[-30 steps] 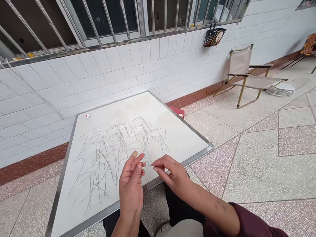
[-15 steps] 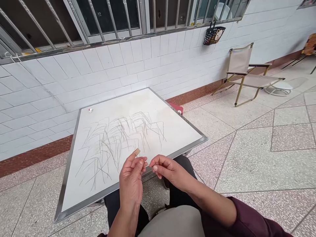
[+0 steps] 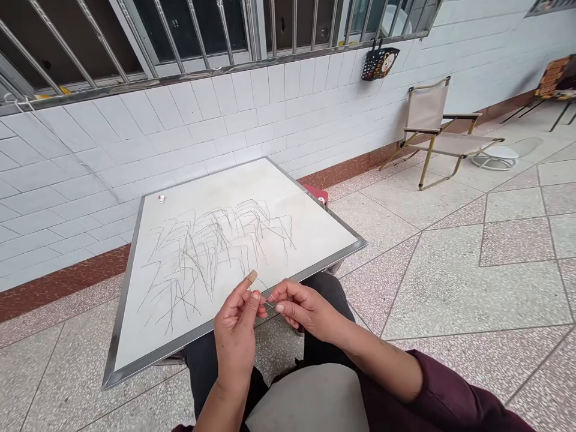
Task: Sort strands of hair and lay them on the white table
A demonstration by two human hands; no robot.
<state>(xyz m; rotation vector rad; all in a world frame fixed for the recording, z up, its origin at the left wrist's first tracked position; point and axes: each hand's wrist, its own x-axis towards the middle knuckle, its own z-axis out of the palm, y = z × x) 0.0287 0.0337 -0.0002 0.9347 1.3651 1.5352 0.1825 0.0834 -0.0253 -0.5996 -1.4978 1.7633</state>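
Observation:
My left hand [image 3: 238,327] is pinched closed over the near edge of the white table [image 3: 324,240], with tape round one fingertip. Thumb and fingers grip a thin strand [image 3: 270,304]. Close on its right, my right hand [image 3: 306,309] is closed in a pinch on the same thin strand. The hands nearly touch; the strand's ends are too fine to make out. Many thin dark bent strands [image 3: 216,231] lie spread in rows over the left and middle of the table.
A small white and red object [image 3: 162,198] sits at the table's far left corner. Behind is a white tiled wall [image 3: 216,123] with barred windows and a hanging black basket [image 3: 379,63]. A folding chair [image 3: 427,114] stands at the right; a red object [image 3: 317,194] shows behind the table.
The view has shifted slightly. My hands remain close together in a pinch, and more of the thin strand now shows between them.

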